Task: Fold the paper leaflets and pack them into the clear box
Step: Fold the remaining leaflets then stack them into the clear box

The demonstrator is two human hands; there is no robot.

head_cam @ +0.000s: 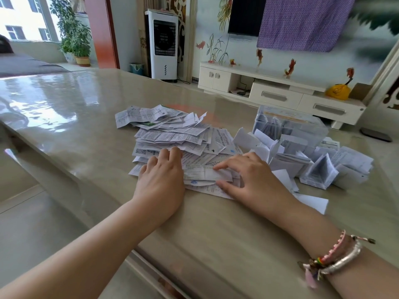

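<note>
1. Glossy beige table [216,234] fills the view, in a living room with a white TV cabinet [280,91] and a white air cooler [163,44] behind.
2. Left hand [162,180] lies flat, fingers straight and close together, pressing the left end of a folded leaflet [205,172].
3. Right hand [248,178] presses the same leaflet's right end; index finger and thumb are spread apart along its upper and lower edges.
4. Just beyond the fingertips of both hands sits a loose pile of unfolded leaflets [168,132].
5. Right of the right hand's fingers lie folded leaflets [319,169]; behind them stands the clear box [291,126], with leaflets inside.
6. Bracelets [336,260] circle the right wrist.
</note>
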